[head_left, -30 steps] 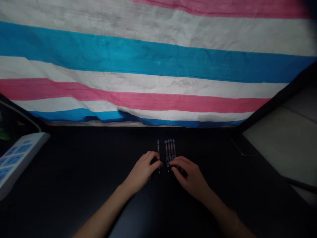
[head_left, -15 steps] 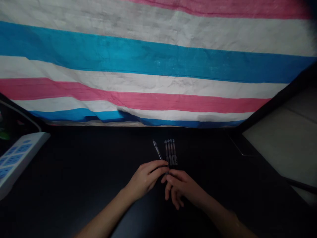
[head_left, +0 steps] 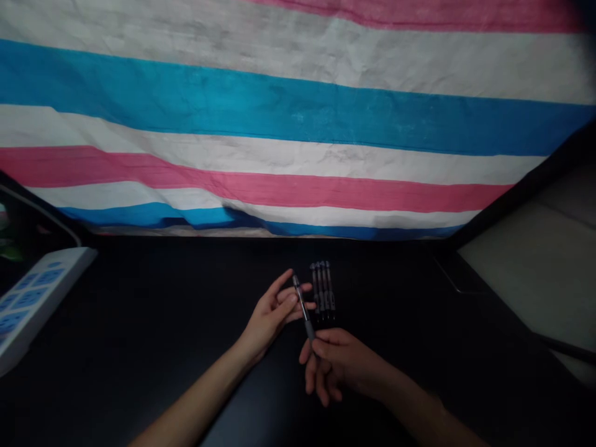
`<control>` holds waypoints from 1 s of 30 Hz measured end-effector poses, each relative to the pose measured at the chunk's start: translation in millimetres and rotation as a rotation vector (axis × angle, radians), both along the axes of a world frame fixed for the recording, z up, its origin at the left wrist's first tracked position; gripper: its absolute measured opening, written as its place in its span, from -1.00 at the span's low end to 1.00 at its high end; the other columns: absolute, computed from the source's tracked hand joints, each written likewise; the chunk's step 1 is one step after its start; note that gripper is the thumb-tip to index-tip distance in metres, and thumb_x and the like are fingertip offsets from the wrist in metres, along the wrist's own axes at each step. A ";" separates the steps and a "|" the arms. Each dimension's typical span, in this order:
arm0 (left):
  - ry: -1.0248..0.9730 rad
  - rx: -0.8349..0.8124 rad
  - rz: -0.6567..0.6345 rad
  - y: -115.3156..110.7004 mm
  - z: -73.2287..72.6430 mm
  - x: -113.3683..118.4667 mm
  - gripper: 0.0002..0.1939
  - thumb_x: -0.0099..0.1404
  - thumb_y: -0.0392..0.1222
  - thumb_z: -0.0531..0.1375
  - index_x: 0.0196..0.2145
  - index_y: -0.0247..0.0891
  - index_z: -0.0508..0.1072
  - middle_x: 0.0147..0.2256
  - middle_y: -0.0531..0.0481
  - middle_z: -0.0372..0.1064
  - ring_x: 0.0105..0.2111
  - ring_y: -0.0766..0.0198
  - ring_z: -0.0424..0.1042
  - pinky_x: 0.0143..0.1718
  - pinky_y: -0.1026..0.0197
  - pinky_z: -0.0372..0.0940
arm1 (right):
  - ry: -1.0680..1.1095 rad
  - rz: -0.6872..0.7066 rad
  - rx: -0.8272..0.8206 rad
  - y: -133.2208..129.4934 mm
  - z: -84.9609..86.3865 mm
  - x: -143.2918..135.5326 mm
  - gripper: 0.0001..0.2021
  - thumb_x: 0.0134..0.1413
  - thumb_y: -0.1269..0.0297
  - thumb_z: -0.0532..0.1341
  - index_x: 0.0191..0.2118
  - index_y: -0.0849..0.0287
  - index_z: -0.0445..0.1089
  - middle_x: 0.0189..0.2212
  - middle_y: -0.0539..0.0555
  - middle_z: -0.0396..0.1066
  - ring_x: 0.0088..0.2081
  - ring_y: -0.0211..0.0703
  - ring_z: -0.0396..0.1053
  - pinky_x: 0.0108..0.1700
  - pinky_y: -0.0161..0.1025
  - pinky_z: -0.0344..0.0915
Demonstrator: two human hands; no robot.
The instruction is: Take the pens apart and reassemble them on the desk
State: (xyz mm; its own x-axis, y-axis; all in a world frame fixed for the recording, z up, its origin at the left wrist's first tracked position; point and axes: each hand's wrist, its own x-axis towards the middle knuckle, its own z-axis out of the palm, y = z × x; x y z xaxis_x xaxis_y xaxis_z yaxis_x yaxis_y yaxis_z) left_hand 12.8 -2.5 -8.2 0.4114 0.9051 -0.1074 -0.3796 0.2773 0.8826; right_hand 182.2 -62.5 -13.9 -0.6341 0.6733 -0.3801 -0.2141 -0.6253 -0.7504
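Pen (head_left: 302, 305) held slanted above black desk (head_left: 162, 323): right hand (head_left: 333, 363) pinches its lower end, left hand (head_left: 274, 307) cradles the barrel, fingers loosely open. Four pens (head_left: 323, 288) lie side by side just right. No legible lettering.

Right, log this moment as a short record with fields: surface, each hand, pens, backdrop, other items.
surface: dark matte tabletop
left hand: left hand open, fingers spread, fingertips against the upper part of the slim clear-barrelled pen
right hand: right hand pinches the pen's lower end, pen tilted up off the table
pens at rest: row of four dark pens lying side by side, just right of the held pen
backdrop: crinkled woven sheet with blue, white and pink stripes
other: white power strip with blue sockets at far left
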 end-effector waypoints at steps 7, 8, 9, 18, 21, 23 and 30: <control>-0.073 -0.203 -0.054 0.1 4.7 -0.5 -0.74 0.12 -0.22 0.37 -0.24 -0.37 0.52 -0.31 -0.14 0.55 -0.32 0.25 0.54 -0.24 0.28 0.39 | 0.047 0.007 -0.024 -1.1 -4.6 -1.7 -0.66 0.15 0.10 0.17 -0.15 0.32 0.36 -0.36 0.18 0.49 -0.51 -0.26 0.46 -0.65 -0.47 0.13; -0.074 -0.216 -0.043 0.2 5.0 -0.6 -0.73 0.09 -0.22 0.38 -0.25 -0.37 0.52 -0.32 -0.14 0.55 -0.32 0.24 0.54 -0.25 0.29 0.39 | 0.029 -0.003 -0.032 -0.5 -5.1 -2.2 -0.67 0.14 0.08 0.18 -0.20 0.32 0.36 -0.40 0.15 0.49 -0.56 -0.29 0.43 -0.68 -0.49 0.08; -0.073 -0.227 -0.034 0.3 5.3 -0.7 -0.72 0.07 -0.22 0.39 -0.26 -0.38 0.53 -0.33 -0.13 0.56 -0.33 0.24 0.54 -0.25 0.29 0.40 | 0.014 -0.009 -0.040 0.0 -5.3 -2.7 -0.66 0.12 0.06 0.19 -0.26 0.31 0.36 -0.45 0.13 0.48 -0.60 -0.32 0.40 -0.70 -0.49 0.03; -0.014 -0.240 0.019 -0.6 2.4 1.5 -0.71 0.00 -0.20 0.43 -0.33 -0.38 0.51 -0.42 -0.10 0.55 -0.42 0.27 0.54 -0.35 0.32 0.41 | -0.085 -0.047 -0.011 -1.2 -2.1 -6.9 -0.65 -0.10 0.12 0.36 -0.39 0.25 0.24 -0.61 0.01 0.43 -0.68 -0.34 0.35 -0.70 -0.49 0.11; -0.015 -0.247 0.025 -0.2 2.1 2.0 -0.70 0.01 -0.20 0.43 -0.31 -0.38 0.51 -0.41 -0.10 0.55 -0.41 0.28 0.54 -0.35 0.32 0.41 | -0.062 -0.065 -0.043 -1.9 -1.3 -7.0 -0.60 -0.09 0.07 0.36 -0.31 0.23 0.22 -0.59 0.02 0.45 -0.63 -0.28 0.40 -0.65 -0.46 0.18; -0.016 -0.244 0.022 0.3 2.5 1.9 -0.68 0.00 -0.19 0.43 -0.29 -0.38 0.51 -0.40 -0.10 0.55 -0.41 0.29 0.54 -0.36 0.34 0.40 | 0.001 -0.074 -0.077 -2.0 -1.1 -5.9 -0.58 0.02 -0.03 0.27 -0.21 0.25 0.26 -0.48 0.11 0.49 -0.53 -0.21 0.46 -0.61 -0.43 0.23; 0.035 -0.205 0.008 -1.2 2.0 2.1 -0.65 0.03 -0.17 0.41 -0.24 -0.38 0.52 -0.39 -0.11 0.55 -0.43 0.30 0.52 -0.36 0.33 0.38 | 0.036 -0.067 -0.070 -2.4 -1.8 -3.4 -0.68 0.06 0.10 0.28 -0.25 0.27 0.29 -0.39 0.13 0.47 -0.41 -0.19 0.48 -0.52 -0.39 0.27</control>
State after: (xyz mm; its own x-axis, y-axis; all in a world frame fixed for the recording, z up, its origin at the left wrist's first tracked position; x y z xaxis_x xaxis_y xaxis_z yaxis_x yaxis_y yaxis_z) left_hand 14.9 -3.6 -6.2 0.3973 0.8659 -0.3038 -0.3530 0.4498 0.8204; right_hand 178.7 -64.9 -15.6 -0.6028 0.6872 -0.4054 -0.2835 -0.6594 -0.6963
